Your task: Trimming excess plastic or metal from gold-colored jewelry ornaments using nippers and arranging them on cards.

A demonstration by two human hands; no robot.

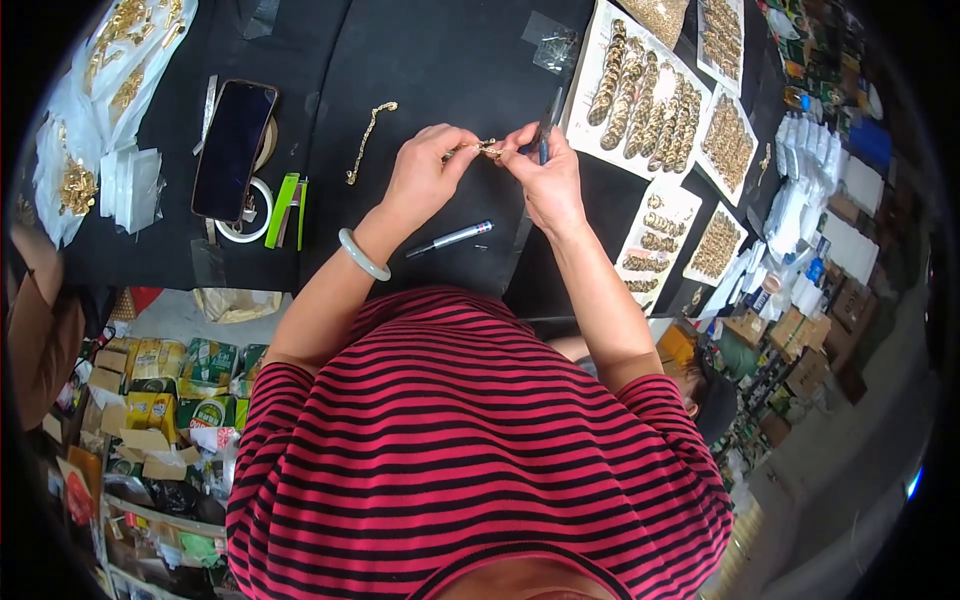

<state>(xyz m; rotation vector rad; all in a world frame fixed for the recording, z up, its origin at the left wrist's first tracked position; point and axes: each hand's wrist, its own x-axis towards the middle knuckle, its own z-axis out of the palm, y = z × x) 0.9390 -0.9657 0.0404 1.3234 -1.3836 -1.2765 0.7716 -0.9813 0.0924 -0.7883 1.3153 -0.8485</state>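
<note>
My left hand (430, 170), a pale bangle on its wrist, pinches one end of a small gold chain piece (488, 150). From the other side my right hand (550, 185) has its fingers closed at the same piece, which is partly hidden by the fingertips. A slim dark tool (551, 115) is also held in my right hand, pointing away from me; its exact kind cannot be made out. To the left of my hands lies a short gold chain (368, 140) on the black cloth (440, 50). Nearer my body rests a silver and blue pen (452, 239).
At left are a phone (233, 150), a green stapler (284, 210), a tape roll (245, 212) and plastic bags of gold parts (125, 85). White trays (572, 130) with rows of gold chains stand at right. Another person's arm (40, 270) shows at far left.
</note>
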